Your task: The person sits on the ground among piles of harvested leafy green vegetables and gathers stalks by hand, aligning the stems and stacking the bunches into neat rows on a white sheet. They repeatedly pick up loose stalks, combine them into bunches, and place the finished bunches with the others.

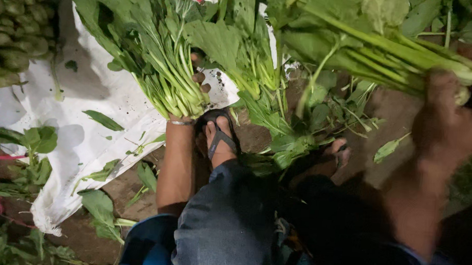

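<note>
Far left: a heap of tied greens (8, 20) lies past the white sheet (92, 92).
Left hand: my left hand (195, 85) is closed round the stems of a leafy bunch (158, 49), mostly hidden behind it, over the sheet.
Middle: my sandalled foot (220, 139) is on the dirt, loose leaves (291, 136) just right of it.
Right hand: my right hand (456, 117), blurred, grips the cut end of a thicker bunch (380, 48), far right.
</note>
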